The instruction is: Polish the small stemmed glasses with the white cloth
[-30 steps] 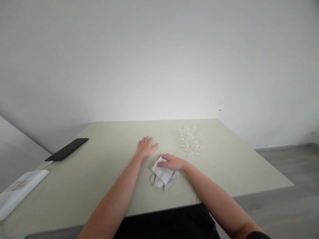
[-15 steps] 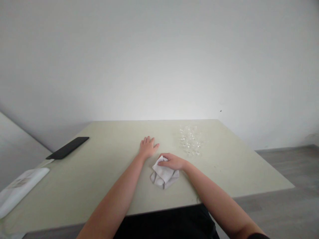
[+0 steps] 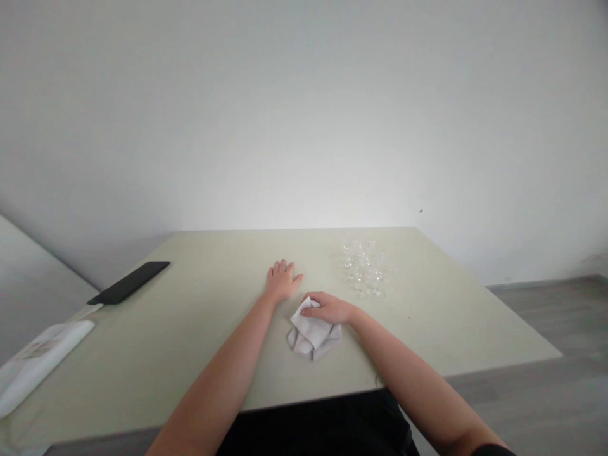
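My left hand (image 3: 282, 281) lies flat on the pale table (image 3: 190, 342), fingers spread, with nothing in it. Closer to me and slightly to the right, my right hand (image 3: 330, 308) is closed around a crumpled whitish cloth (image 3: 311, 335). The thumb lies over the cloth's upper fold, and its lower part rests on the tabletop. Beyond my right hand stands a cluster of small clear glassy pieces (image 3: 363, 269), whose exact kind I cannot make out.
A flat black object (image 3: 130, 283) lies along the table's left edge. In front of it, a white plastic packet (image 3: 45, 354) rests at the near left. A plain wall (image 3: 294, 126) rises behind the table, and grey flooring (image 3: 522, 310) shows to the right.
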A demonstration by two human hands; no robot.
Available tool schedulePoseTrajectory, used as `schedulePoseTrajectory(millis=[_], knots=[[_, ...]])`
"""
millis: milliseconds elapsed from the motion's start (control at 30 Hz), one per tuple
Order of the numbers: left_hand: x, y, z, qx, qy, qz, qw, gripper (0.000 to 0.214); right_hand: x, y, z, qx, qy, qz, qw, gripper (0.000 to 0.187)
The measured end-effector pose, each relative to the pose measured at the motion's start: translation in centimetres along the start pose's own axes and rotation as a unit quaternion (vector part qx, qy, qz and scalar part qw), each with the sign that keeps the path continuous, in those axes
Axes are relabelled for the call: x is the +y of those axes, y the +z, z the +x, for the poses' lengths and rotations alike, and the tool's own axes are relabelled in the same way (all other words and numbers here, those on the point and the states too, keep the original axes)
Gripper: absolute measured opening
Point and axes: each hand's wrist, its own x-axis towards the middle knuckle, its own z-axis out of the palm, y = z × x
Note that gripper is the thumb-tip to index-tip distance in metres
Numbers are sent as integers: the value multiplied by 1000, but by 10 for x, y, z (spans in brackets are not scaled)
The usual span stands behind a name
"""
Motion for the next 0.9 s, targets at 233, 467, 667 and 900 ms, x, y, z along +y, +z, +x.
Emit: schedulePoseTrajectory(millis=[233,467,667,900], knots=[[0,1,1,-1,-5,1,1000,64,5,1,2,1,-2,-7,1000,17],[0,-1,0,-3,-1,-2,1000,63,4,1,2,0,1,-7,1000,17],[14,-11,2,62,18,-77,995,47,5,3,5,0,18,25,1000,15],[88,-83,21,241,182,-230,925,33,11,1,8,-8,-6,42,999,28]])
